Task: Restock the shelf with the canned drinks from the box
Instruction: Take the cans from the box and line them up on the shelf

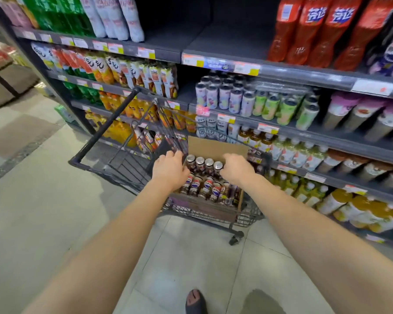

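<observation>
Shelving unit (pixel 281 71) of bottled and canned drinks, occupying the upper and right field; its top tier has a wide bare stretch (pixel 213 37) between pale bottles on the left and orange bottles on the right, and whether the cans are meant for that gap or another cannot be told. Before the shelving stands a wire shopping trolley (pixel 127 164), carrying an open cardboard box (pixel 216 146) at its near end. The box holds the canned drinks (pixel 204 177), upright and tightly packed: four tops are countable in the far row, about five in the near row, with any further cans hidden by the hands and forearms. Progress, as judged here: the box appears nearly full, and no can of this dark, red-and-blue-labelled kind is visible on any tier, so the restocking seems at or near its start, with almost the whole load left to transfer. Left hand (pixel 169 169), fingers curled, rests at the left end of the rows; right hand (pixel 235 168), likewise curled, at the right end. Both touch cans, but whether either has closed round one cannot be told. One sandalled foot (pixel 195 301) shows on the tiled floor (pixel 55 223).
</observation>
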A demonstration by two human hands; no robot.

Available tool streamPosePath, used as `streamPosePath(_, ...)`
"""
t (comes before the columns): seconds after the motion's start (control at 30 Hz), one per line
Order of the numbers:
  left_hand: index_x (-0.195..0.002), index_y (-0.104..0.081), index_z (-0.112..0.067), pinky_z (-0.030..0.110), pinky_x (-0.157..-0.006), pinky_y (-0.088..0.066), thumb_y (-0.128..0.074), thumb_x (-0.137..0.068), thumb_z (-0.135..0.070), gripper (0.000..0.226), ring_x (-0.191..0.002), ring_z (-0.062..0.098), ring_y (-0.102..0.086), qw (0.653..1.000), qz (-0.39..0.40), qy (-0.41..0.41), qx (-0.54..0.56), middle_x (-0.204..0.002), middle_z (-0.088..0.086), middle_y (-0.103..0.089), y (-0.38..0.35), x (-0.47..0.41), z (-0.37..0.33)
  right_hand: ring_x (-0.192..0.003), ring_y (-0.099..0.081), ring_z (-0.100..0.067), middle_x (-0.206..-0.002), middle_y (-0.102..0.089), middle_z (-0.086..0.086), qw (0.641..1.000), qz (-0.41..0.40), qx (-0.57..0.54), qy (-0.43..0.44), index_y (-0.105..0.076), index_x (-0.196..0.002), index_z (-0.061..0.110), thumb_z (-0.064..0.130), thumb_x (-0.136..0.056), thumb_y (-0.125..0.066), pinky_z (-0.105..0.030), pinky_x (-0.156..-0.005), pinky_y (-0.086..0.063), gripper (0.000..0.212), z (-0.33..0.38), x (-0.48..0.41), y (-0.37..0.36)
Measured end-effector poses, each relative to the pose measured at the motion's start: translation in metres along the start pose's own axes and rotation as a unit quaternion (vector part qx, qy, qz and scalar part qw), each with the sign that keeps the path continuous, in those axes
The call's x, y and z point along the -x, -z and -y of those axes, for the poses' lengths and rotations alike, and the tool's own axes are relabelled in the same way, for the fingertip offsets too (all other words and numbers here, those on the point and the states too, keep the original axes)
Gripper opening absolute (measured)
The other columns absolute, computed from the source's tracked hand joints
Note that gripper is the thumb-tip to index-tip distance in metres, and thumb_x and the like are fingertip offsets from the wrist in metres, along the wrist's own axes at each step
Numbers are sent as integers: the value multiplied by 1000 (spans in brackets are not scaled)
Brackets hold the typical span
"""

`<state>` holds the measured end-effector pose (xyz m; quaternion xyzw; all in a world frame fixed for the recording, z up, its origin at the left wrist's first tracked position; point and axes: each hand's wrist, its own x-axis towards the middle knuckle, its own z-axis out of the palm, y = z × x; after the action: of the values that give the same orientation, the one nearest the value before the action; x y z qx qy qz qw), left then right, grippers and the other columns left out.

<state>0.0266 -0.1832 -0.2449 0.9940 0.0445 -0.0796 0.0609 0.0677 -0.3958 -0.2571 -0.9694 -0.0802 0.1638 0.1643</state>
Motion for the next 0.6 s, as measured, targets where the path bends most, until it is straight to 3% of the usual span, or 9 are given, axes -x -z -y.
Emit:
streamPosePath(0.13,-141,-47,-17,48,-96,-49,-53,-99,-43,49,-121,38,-55,1000,25,-7,9,-135,13,-55,-19,-26,29,-102,-63,-34,-116,-64,-11,1000,17,0,-24,-59,-124,13,24,-90,-63,-44,-82,-57,36,13,-26,-24)
streamPosePath(0.27,-141,-46,-15,48,-96,-48,-54,-99,-42,51,-122,38,-55,998,55,-4,8,-135,14,-55,-38,-58,44,-94,-63,-33,-115,-65,-12,998,36,-10,-53,-58,-120,20,32,-88,-64,-43,-79,-58,35,10,-61,-47)
streamPosePath(0.4,-144,-45,-15,47,-98,-47,-54,-99,-39,52,-125,38,-53,996,87,-3,8,-138,15,-54,-57,-102,54,-114,-61,-35,-130,-59,-14,995,49,-29,-78,-49,-141,11,28,-92,-65,-45,-88,-57,54,4,-104,-62)
streamPosePath(0.6,-144,-45,-16,49,-100,-47,-63,-94,-39,58,-125,38,-53,992,126,11,20,-137,13,-55,-85,-183,57,-114,-61,-35,-125,-64,-14,990,52,-66,-110,-57,-131,10,27,-90,-68,-42,-89,-55,46,-7,-187,-84)
